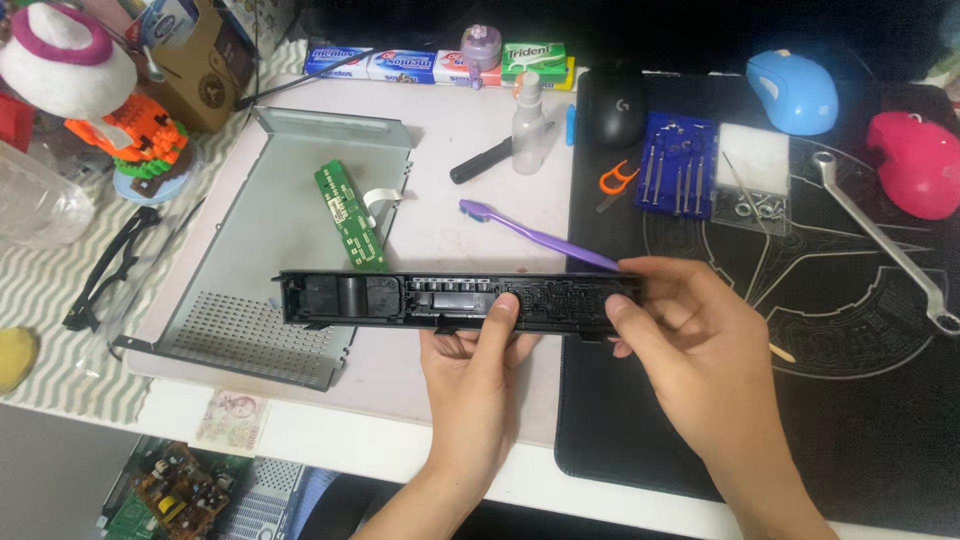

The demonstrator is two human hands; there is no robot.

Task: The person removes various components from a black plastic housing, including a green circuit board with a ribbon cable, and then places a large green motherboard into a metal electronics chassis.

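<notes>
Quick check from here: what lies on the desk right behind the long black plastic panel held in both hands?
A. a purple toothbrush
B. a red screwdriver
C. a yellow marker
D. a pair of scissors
A: a purple toothbrush lies on the desk just behind the black panel, which the left hand and right hand hold up by its lower edge and right end.

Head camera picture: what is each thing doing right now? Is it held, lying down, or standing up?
Long black plastic panel: held level in both hands, inner side up.
Left hand: grips the panel from below, thumb on top.
Right hand: grips the panel's right end.
Purple toothbrush: lying flat.
Grey metal tray: lying open.
Green circuit board: resting in the tray.
Small clear bottle: standing upright.
</notes>
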